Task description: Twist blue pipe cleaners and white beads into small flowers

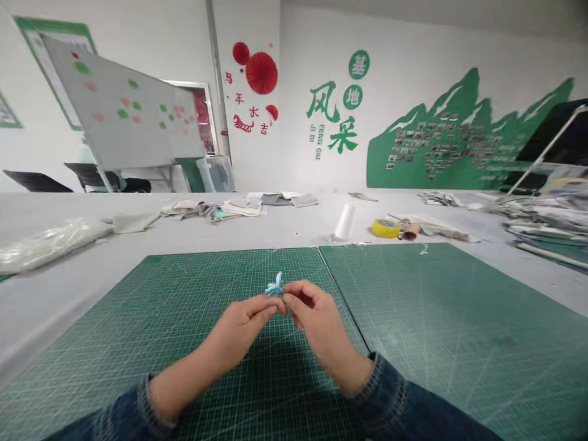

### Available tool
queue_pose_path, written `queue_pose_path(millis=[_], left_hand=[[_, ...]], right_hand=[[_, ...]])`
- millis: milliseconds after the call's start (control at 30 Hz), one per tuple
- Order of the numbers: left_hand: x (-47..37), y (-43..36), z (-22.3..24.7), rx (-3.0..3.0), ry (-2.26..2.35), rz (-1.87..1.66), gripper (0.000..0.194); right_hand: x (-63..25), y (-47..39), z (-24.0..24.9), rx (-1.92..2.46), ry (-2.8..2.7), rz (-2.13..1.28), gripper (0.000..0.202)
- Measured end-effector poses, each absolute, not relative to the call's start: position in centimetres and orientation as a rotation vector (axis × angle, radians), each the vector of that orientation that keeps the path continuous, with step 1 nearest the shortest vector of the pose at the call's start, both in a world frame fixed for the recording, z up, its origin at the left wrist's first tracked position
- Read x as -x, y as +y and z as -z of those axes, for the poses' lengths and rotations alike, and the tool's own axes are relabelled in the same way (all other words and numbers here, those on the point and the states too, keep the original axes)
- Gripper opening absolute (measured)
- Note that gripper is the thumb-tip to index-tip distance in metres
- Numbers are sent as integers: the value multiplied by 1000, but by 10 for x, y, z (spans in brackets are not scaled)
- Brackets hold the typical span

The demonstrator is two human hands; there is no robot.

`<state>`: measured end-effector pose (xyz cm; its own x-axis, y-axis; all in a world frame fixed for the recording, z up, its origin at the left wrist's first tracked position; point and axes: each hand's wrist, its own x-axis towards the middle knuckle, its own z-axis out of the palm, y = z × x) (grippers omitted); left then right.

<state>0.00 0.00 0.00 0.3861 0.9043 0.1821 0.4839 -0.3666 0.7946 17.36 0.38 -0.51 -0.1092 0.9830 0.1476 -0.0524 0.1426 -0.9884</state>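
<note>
Both hands met over the left green mat, the left hand and right hand each pinched shut on a small blue-and-white tuft held just above their fingertips. Beyond the mats stood a white spool and yellow tape, well apart from the hands.

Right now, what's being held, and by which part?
A small light-blue tuft of thread, pinched at its lower end between the fingertips of the left hand and right hand, above the green cutting mat.
</note>
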Motion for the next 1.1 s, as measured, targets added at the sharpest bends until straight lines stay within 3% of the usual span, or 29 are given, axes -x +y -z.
queue_pose_path(millis=[233, 500, 767, 1100], left_hand=[[4, -5, 5, -2346, 1295, -878, 28], [5, -12, 4, -3166, 1275, -1294, 14], [11, -22, -8, -3368, 1092, -1276, 23], [25, -9, -20, -3341, 1113, -1196, 15]], right_hand=[[-172, 1, 1, 990, -1342, -1142, 7], [-176, -1, 3, 1051, -1612, -559, 11], [-182, -1, 9, 1069, -1839, -188, 12], [-182, -1, 5, 824, -2251, 112, 18]])
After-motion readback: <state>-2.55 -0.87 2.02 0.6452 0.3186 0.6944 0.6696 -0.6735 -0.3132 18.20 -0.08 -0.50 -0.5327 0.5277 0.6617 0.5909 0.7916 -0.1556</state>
